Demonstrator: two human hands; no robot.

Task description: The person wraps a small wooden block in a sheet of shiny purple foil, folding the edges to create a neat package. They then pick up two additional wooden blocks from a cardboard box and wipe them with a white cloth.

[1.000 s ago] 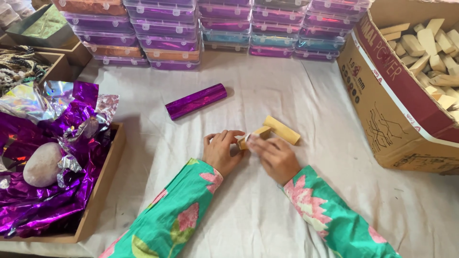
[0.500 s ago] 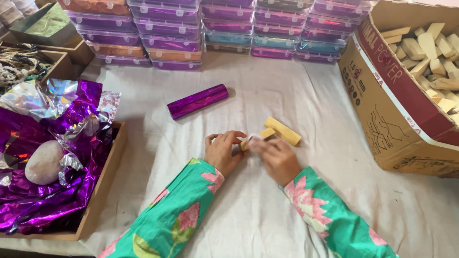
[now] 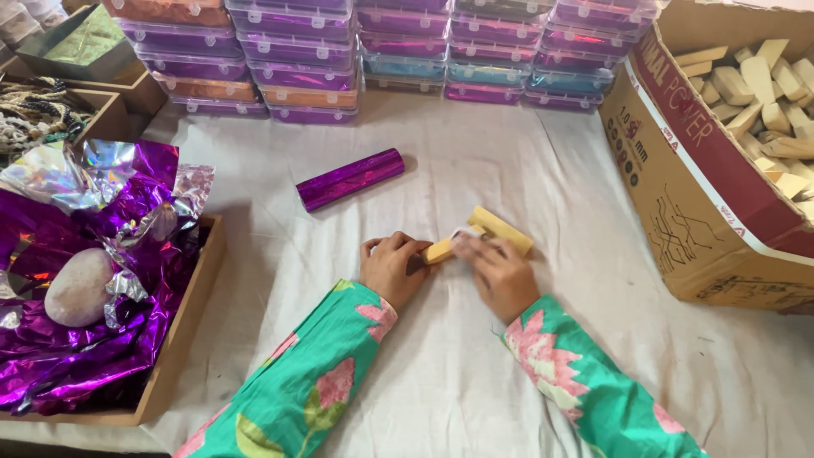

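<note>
1. Pinching a small yellow wooden block (image 3: 441, 250) between left hand (image 3: 392, 270) and right hand (image 3: 500, 276), both clamped on it, on the desk (image 3: 441, 373).
2. Block looks light, stiff, smooth; grip its long sides.
3. Second block (image 3: 502, 231) touching, just beyond right hand.

head cam | worn | looks steeply down | near | single view

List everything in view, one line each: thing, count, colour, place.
wooden blocks: two, pale yellow, at the fingertips
foil roll: one, purple, cloth centre
foil sheets: heap, purple and silver, in the left tray
stone: one, pinkish, on the foil
tray: one, wooden, left
plastic boxes: many, stacked, purple, orange, teal, far edge
cardboard box: one, brown, right, full of blocks
cloth: white, covering table
left hand: on one block
right hand: on blocks
</note>
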